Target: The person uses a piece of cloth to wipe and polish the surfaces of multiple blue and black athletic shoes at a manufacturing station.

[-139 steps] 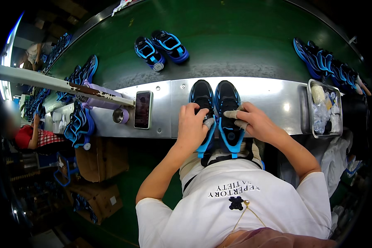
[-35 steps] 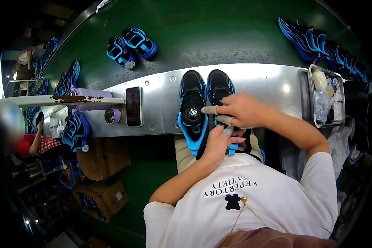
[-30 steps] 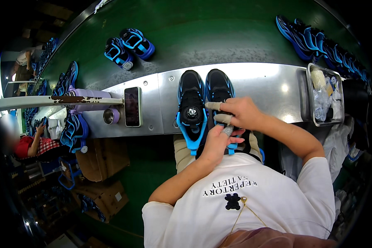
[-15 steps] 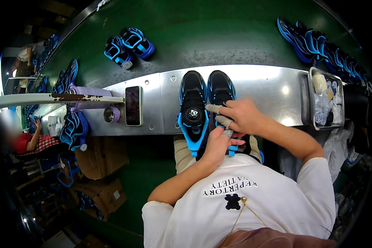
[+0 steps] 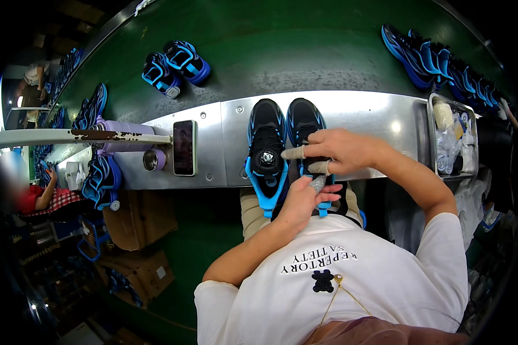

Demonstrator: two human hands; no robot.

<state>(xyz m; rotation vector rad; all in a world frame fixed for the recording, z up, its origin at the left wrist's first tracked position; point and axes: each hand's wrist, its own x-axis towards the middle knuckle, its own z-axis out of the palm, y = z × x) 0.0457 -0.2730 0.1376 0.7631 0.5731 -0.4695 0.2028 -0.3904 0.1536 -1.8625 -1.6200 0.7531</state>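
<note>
Two black shoes with bright blue trim stand side by side in front of me, toes pointing away. The left shoe (image 5: 266, 135) shows a round dial on its tongue. My left hand (image 5: 299, 205) is closed at the collar of the right shoe (image 5: 304, 115); something grey shows between its fingers, its kind unclear. Over that shoe's tongue is my right hand (image 5: 345, 150), with beige covers on two fingers. Its index finger stretches toward the left shoe and its thumb is apart. The middle of the right shoe is hidden under this hand.
A phone (image 5: 184, 148) and a small purple cup (image 5: 155, 160) lie left on the metal ledge (image 5: 380, 126). A metal tray (image 5: 472, 169) of small items stands right. More shoes (image 5: 183, 63) sit on the green belt (image 5: 293, 40). A worn white bar (image 5: 52, 137) crosses at left.
My right hand has shifted slightly; its index finger now reaches out straighter, farther left, and its fingers are more spread. My left hand stays at the right shoe's collar.
</note>
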